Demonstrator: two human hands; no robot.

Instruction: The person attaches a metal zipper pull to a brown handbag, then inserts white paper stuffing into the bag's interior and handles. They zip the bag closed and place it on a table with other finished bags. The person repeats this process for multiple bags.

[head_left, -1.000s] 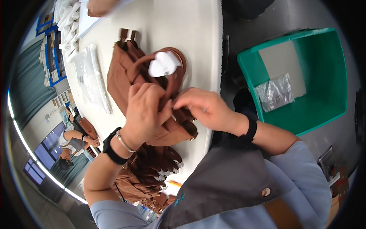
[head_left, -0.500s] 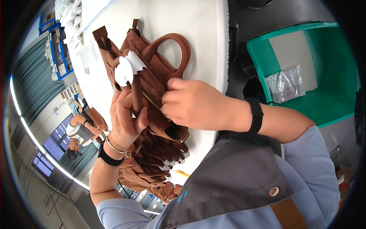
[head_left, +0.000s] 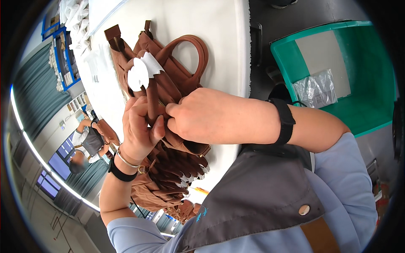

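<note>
- 2 hands closed on 1 brown leather handbag (head_left: 177, 80) lying on the white table (head_left: 211, 25), near its front edge
- Left hand (head_left: 137, 126) wrapped around the handbag's strap just below the white paper tags (head_left: 141, 71), thumb pressed against the strap, a bangle and a dark wristband at the wrist
- Right hand (head_left: 206, 116) curled over the handbag's body, fingertips pinching at the leather beside the left thumb, black wristband (head_left: 286, 122) on the forearm
- Exactly what the right fingertips pinch: hidden behind the knuckles, cannot tell
- Handbag's round carrying handle (head_left: 192, 50) arched up and free of both hands; zipper tab end pointing toward the far side of the table
- A stack of more brown leather pieces with white tags (head_left: 173, 168) just below the hands, at the table edge against the grey apron (head_left: 253, 189)
- Green plastic crate (head_left: 371, 76) on the floor to the right, well apart from the table, with a clear plastic bag (head_left: 320, 88) and a grey sheet inside
- Clear plastic packets (head_left: 93, 63) on the far left part of the table
- Another person (head_left: 86, 141) in the background at left, holding something brown
</note>
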